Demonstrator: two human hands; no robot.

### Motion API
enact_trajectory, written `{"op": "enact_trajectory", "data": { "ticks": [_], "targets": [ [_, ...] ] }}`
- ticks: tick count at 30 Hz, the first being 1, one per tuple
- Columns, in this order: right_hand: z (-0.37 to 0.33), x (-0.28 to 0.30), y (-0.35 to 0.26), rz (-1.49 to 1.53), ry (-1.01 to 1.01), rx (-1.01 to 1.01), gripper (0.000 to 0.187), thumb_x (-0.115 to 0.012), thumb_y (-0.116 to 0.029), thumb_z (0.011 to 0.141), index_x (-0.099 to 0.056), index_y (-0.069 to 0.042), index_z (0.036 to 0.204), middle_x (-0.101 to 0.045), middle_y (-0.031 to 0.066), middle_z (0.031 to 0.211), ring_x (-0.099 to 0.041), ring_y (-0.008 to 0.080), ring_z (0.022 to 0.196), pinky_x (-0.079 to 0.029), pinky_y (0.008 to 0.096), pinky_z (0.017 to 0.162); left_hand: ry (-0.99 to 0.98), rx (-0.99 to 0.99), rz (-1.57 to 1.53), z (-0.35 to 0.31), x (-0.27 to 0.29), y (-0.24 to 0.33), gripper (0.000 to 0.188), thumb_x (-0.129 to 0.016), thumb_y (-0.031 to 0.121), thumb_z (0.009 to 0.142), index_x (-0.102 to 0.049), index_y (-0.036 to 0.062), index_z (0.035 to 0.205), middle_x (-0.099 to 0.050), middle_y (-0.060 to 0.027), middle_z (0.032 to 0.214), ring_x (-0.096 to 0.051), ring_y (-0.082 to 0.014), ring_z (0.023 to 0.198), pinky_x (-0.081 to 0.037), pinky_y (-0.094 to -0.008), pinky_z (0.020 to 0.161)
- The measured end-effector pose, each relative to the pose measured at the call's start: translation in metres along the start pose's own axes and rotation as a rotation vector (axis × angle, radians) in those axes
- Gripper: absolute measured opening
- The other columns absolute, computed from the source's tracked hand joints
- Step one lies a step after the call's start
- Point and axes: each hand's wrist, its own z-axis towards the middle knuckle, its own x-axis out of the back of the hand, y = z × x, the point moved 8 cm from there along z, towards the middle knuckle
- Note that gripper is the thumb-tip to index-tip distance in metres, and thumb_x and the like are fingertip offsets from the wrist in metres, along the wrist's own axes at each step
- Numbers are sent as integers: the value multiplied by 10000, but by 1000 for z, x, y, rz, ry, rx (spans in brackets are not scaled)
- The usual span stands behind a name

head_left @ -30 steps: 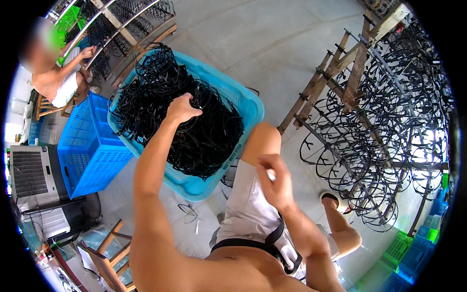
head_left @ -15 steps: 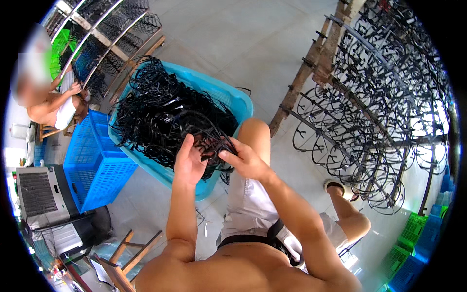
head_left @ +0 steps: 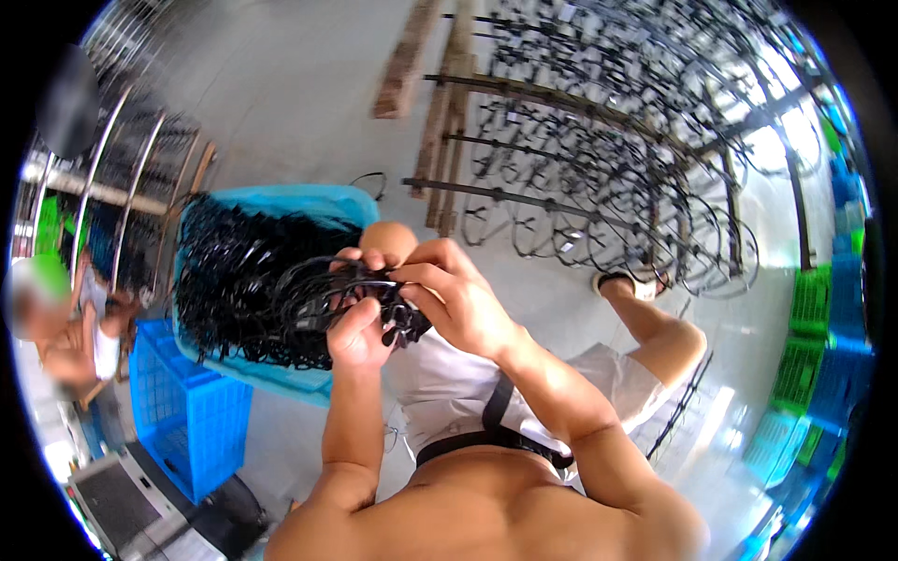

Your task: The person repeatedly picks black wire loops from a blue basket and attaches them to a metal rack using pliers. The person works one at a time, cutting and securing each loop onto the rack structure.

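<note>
Just above my lap, my left hand (head_left: 360, 329) is closed around a bundle of thin black looped strands (head_left: 313, 285), the thumb pressed against it from below. My right hand (head_left: 456, 297) pinches the right end of the same bundle, fingertips touching the black ends beside the left fingers. Exactly what kind of strands these are, I cannot make out. Behind the bundle stands a light-blue plastic basket (head_left: 351, 198), heaped with a tangle of similar glossy black strands (head_left: 238, 271). The held loops hang over the basket's right side.
A darker blue crate (head_left: 220, 435) stands left of the basket, near a grey machine (head_left: 117, 505). At right, a rack (head_left: 561, 201) carries rows of black loops, with wooden posts (head_left: 449, 122). Stacked green and blue crates (head_left: 809, 318) line the far right. Another person (head_left: 79, 323) sits at left.
My view has turned to the right, so the basket sits further left. My left fingers, spread before, have closed on the bundle; my right hand has come closer to the left.
</note>
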Motion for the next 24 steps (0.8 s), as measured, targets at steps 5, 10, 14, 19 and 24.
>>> {"op": "enact_trajectory", "data": {
  "ticks": [5,10,14,19,24],
  "targets": [
    [-16,31,-4,189,-1,24,153,-596,-18,823,-552,-14,969,-522,126,986,-515,309,941,-428,360,834,-169,-58,270,0,-12,-16,628,-734,36,683,-409,99,1216,-498,-57,960,-509,-250,1006,-427,-416,941],
    [-69,91,5,1268,203,-457,165,-447,-173,973,-507,-34,1038,-538,86,855,-486,122,674,-391,252,592,-64,-16,218,6,-2,-19,499,-674,26,687,-448,69,1129,-496,-47,880,-513,-197,842,-454,-404,836],
    [-92,146,13,1069,685,-391,233,-490,-209,967,-577,-14,1060,-550,48,806,-424,75,567,-350,209,486,-12,-66,898,9,-16,-23,360,-625,2,681,-498,28,1016,-561,-71,862,-566,-144,769,-477,-268,701],
    [-72,141,39,590,806,-347,122,-468,-97,955,-463,-31,1058,-505,-8,795,-402,42,562,-347,197,482,-85,-32,884,39,-32,-68,342,-670,-72,744,-496,35,1018,-585,-116,1089,-563,-114,832,-470,-242,743],
    [-42,99,101,256,773,-538,188,-521,-133,939,-480,29,1027,-599,108,835,-541,154,659,-460,290,602,-145,-102,1128,64,-37,-97,351,-662,-52,745,-480,23,1035,-596,-110,1063,-546,-171,888,-442,-292,820]
  ]
}}
